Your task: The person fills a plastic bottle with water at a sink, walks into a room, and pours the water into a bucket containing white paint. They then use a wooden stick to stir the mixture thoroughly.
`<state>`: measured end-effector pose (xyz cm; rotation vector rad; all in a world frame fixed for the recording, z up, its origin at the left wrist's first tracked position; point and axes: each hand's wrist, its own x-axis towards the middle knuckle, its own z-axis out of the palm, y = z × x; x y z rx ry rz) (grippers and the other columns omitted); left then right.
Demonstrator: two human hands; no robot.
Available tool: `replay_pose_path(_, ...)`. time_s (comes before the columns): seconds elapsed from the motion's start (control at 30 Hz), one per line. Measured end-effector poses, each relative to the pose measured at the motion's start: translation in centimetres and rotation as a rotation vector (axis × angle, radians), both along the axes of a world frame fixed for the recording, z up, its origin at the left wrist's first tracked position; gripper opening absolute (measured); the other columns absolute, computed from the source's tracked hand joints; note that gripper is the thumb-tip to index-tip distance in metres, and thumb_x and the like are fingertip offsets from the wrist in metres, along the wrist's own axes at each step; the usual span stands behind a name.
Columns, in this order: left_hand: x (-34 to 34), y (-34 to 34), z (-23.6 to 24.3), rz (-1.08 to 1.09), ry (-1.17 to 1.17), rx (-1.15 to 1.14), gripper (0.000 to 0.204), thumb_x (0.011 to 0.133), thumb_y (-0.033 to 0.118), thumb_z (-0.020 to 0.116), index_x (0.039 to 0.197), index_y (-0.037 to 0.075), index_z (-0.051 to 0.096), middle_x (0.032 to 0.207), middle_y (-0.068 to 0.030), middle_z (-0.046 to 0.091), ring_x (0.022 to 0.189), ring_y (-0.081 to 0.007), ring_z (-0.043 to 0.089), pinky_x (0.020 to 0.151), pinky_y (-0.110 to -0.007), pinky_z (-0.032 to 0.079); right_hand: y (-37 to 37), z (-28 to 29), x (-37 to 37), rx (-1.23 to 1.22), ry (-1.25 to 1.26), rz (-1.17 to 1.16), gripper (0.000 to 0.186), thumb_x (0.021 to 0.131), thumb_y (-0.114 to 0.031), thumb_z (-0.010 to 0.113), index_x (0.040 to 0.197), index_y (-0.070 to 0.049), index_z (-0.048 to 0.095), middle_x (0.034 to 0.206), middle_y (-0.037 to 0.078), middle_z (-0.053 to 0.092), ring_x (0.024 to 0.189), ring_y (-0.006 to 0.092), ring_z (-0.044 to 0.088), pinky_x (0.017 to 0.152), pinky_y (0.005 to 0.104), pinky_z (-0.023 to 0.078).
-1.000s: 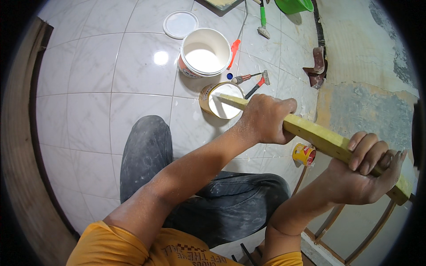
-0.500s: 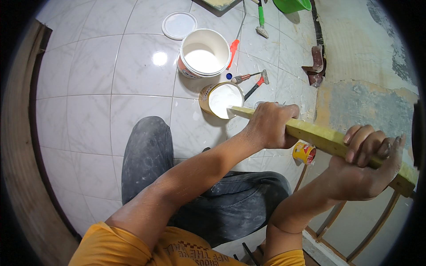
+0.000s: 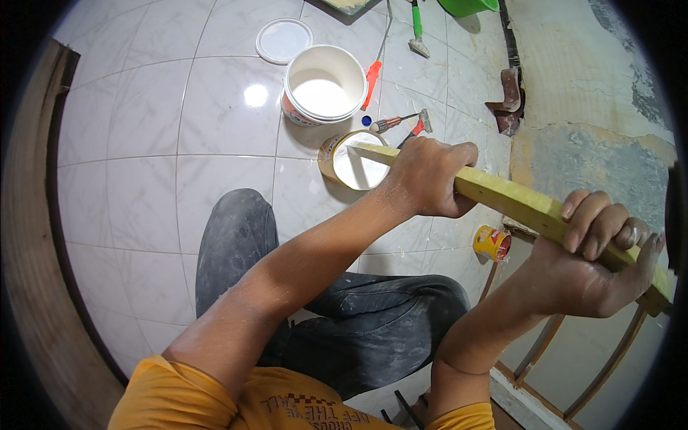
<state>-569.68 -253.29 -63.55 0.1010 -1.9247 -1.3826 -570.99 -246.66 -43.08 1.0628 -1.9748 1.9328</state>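
Observation:
A long yellow-green wooden stick [image 3: 510, 201] slants across from the right edge toward a tin of white paint-like material [image 3: 327, 163] on the floor. My left hand [image 3: 432, 178] is closed around the stick near its far end. Farther back, my right hand [image 3: 589, 247] wraps it from below, fingers curled over the top. The stick's narrow tip hangs over the tin's opening; I cannot tell whether it touches the white contents. Just behind the tin stands a larger white bucket [image 3: 290, 107], with white material inside.
Around the containers lie a white lid [image 3: 284, 41], a blue cap [image 3: 366, 120], a red-handled tool [image 3: 371, 84], a screwdriver-like tool [image 3: 390, 123], a red-and-black scraper [image 3: 416, 129] and a green-handled scraper [image 3: 418, 32]. A small yellow tin [image 3: 489, 242] lies near the wall.
The stick's tip has shifted left and slightly up across the tin's opening. My left hand has moved a little the same way, while my right hand keeps its hold.

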Motion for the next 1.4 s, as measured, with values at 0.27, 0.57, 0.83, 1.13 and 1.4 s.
replay_pose_path(0.27, -0.7, 2.1, 0.4, -0.020, 0.028, 0.153, 0.031, 0.072, 0.028, 0.081, 0.084, 0.008, 0.060, 0.067, -0.0155, 0.065, 0.065, -0.0385, 0.069, 0.059, -0.044, 0.055, 0.0, -0.8, 0.4, 0.162, 0.253, -0.162, 0.029, 0.104, -0.036, 0.046, 0.087, -0.013, 0.051, 0.055, 0.001, 0.039, 0.044, 0.0117, 0.038, 0.052, 0.0310, 0.040)
replay_pose_path(0.57, 2.4, 0.8, 0.8, -0.069, -0.050, 0.073, 0.035, 0.073, 0.032, 0.081, 0.087, 0.007, 0.061, 0.066, -0.0154, 0.067, 0.065, -0.0381, 0.071, 0.060, -0.045, 0.057, 0.6, 0.6, 1.3, 0.053, -0.011, -0.022, 0.033, 0.103, -0.039, 0.047, 0.083, -0.013, 0.051, 0.054, 0.000, 0.039, 0.043, 0.0118, 0.037, 0.053, 0.0302, 0.039)
replay_pose_path(0.83, -0.2, 0.7, -0.3, 0.072, 0.132, 0.086, 0.028, 0.086, 0.023, 0.076, 0.073, 0.009, 0.057, 0.060, -0.0124, 0.058, 0.052, -0.0354, 0.063, 0.050, -0.040, 0.050, -0.1, -0.8, 1.7, 0.005, 0.019, 0.110, 0.032, 0.106, -0.035, 0.043, 0.084, -0.014, 0.053, 0.054, 0.000, 0.040, 0.042, 0.0112, 0.037, 0.054, 0.0315, 0.040)
replay_pose_path(1.13, 1.1, 2.2, 0.4, -0.038, 0.039, 0.170, 0.024, 0.084, 0.023, 0.077, 0.081, 0.008, 0.059, 0.067, -0.0134, 0.065, 0.062, -0.0362, 0.069, 0.055, -0.041, 0.053, 0.1, -0.3, 1.5, 0.038, 0.008, 0.025, 0.031, 0.105, -0.034, 0.044, 0.083, -0.014, 0.051, 0.053, -0.001, 0.037, 0.042, 0.0107, 0.034, 0.054, 0.0304, 0.039)
replay_pose_path(1.4, 2.0, -0.1, 0.3, -0.046, -0.007, 0.026, 0.036, 0.073, 0.034, 0.083, 0.084, 0.008, 0.060, 0.064, -0.0127, 0.066, 0.061, -0.0353, 0.070, 0.058, -0.043, 0.056, -0.3, 0.1, 1.8, 0.010, -0.038, -0.007, 0.032, 0.105, -0.034, 0.047, 0.078, -0.016, 0.048, 0.053, -0.002, 0.035, 0.042, 0.0102, 0.034, 0.055, 0.0293, 0.039)
